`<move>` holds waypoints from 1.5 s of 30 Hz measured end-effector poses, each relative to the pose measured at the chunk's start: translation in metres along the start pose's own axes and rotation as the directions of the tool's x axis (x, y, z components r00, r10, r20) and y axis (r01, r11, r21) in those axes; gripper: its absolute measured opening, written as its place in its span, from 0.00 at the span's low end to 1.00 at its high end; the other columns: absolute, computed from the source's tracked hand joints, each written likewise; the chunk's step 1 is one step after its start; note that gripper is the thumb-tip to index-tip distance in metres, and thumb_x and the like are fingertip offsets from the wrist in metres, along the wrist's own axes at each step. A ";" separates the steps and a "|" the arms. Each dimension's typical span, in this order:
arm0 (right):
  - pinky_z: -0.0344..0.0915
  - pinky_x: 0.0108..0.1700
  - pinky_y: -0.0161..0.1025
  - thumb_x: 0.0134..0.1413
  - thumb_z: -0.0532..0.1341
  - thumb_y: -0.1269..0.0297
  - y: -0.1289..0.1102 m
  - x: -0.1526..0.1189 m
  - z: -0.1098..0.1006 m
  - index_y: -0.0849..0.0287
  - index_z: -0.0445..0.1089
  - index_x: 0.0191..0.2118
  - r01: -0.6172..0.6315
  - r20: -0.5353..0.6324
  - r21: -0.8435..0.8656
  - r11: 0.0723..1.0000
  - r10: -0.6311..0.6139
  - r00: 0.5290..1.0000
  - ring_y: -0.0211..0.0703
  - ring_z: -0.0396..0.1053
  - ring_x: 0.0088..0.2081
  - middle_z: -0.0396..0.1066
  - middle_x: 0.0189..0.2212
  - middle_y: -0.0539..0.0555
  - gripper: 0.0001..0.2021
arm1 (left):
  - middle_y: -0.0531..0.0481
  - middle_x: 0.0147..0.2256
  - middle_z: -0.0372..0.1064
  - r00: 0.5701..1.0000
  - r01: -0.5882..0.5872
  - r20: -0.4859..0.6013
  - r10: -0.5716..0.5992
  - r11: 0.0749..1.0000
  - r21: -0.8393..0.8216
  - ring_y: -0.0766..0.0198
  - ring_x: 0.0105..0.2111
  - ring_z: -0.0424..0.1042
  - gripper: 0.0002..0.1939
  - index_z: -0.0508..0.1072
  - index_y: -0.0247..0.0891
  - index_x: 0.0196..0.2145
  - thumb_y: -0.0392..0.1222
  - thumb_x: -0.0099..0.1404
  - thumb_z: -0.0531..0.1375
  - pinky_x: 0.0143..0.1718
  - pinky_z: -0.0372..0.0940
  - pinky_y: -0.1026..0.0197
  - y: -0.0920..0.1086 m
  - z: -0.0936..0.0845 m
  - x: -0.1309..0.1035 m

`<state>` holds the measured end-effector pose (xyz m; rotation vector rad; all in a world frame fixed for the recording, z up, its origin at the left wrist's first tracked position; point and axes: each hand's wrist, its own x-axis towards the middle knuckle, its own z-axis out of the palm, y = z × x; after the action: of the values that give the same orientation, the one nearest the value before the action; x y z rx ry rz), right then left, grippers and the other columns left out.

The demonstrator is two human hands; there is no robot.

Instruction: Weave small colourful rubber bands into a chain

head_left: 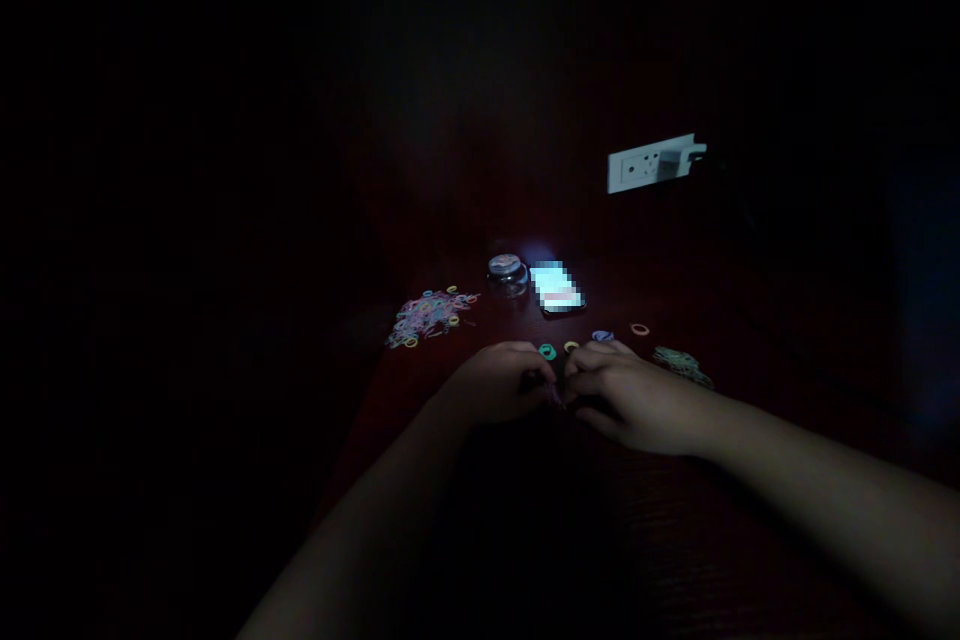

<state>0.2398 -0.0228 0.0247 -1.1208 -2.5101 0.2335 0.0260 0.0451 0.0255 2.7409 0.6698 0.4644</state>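
Hands: left (501,382), right (628,392) pinch tiny band (556,398); no readable writing.

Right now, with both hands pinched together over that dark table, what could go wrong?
The left hand and right hand meet on something tiny and barely lit; it could slip unseen. Loose rings lie just beyond the fingertips and may get knocked. The lit phone is the only light; the band pile stays dim.

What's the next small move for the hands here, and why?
Probably a short reach with the right hand to the teal band. Both hands, left hand included, meet fingertip to fingertip over something small and pinkish, too dark to identify, and loose rings lie just beyond the fingers.
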 end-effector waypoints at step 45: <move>0.65 0.45 0.51 0.57 0.56 0.60 0.015 0.001 -0.007 0.56 0.71 0.38 -0.109 -0.099 -0.049 0.993 0.103 0.990 0.50 0.71 0.40 0.73 0.38 0.56 0.08 | 0.46 0.61 0.60 0.668 0.740 -0.262 -0.697 0.659 0.133 0.50 0.60 0.58 0.24 0.67 0.39 0.56 0.37 0.63 0.51 0.60 0.55 0.46 -0.065 0.001 -0.021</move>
<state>0.2521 -0.0122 0.0269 -1.2584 -2.3890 0.1373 -0.0165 0.0899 -0.0026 2.3269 1.8702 0.4622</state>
